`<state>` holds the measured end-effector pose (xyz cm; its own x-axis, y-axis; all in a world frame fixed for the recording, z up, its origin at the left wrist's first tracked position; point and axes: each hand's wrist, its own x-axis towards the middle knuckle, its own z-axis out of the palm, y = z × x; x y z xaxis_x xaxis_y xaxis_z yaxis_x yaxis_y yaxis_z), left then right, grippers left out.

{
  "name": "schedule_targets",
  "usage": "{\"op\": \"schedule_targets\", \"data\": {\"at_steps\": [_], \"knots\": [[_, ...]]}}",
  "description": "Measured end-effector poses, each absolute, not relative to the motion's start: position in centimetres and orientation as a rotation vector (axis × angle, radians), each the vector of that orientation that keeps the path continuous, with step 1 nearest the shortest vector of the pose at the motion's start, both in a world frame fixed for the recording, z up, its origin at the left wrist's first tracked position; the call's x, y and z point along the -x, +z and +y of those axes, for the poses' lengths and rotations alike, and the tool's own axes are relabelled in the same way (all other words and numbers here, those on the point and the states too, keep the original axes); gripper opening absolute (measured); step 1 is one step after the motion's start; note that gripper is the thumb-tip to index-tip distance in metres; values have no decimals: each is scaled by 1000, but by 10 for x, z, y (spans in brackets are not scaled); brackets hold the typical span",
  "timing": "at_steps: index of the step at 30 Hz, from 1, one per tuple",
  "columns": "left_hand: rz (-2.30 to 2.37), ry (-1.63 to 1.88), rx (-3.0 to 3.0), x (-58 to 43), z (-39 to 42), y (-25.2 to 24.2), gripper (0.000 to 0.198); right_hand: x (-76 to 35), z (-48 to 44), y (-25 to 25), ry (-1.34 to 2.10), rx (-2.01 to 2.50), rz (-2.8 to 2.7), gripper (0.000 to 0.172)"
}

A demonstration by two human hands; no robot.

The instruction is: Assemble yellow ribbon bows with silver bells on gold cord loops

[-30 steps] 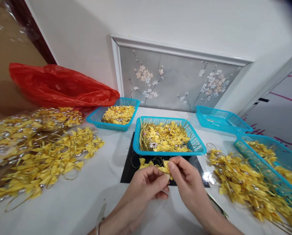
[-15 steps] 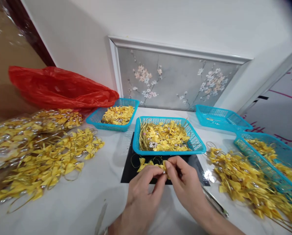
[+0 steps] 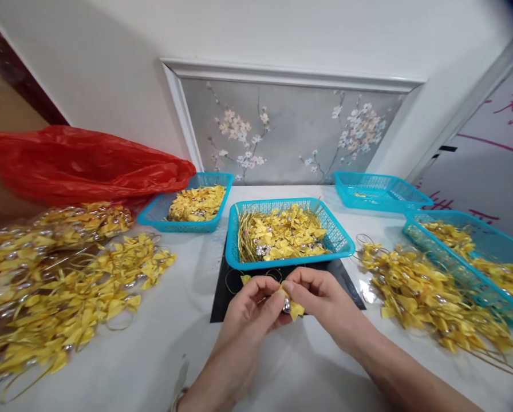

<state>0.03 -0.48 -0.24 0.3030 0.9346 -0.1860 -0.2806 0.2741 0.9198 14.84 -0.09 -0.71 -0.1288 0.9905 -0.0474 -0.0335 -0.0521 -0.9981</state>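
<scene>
Currently a yellow bow [image 3: 296,311] is sitting pinched between the left hand [image 3: 250,306] and right hand [image 3: 320,297], both grasping it over the black mat [image 3: 222,303], just before the blue basket [image 3: 291,263], toward the tabletop's [image 3: 188,343] front edge.

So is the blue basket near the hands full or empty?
Mostly full: the middle basket holds a heap of yellow bows and gold strings covering its floor.
</scene>
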Motion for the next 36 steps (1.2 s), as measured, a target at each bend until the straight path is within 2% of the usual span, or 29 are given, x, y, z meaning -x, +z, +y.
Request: {"op": "schedule_targets", "data": {"at_steps": [12,14,18,22,29,36], "knots": [[855,987,-939,1,-5,-4,22,-146,-3,-12,1404,1105,-1247,38],[822,964,-855,2,-4,-4,24,-146,-4,-14,1402,1082,-1241,37],[790,912,-514,1,-4,-7,11,-141,-7,-16,1394,998,-1137,34],[813,904,-331,-2,-6,-11,16,-138,-7,-16,1401,957,-990,34],[811,954,-683,-2,-6,-7,8,-144,-3,-13,1504,1032,-1105,36],[858,901,-731,10,5,5,7,-152,0,-13,1583,1049,-1095,34]]}}
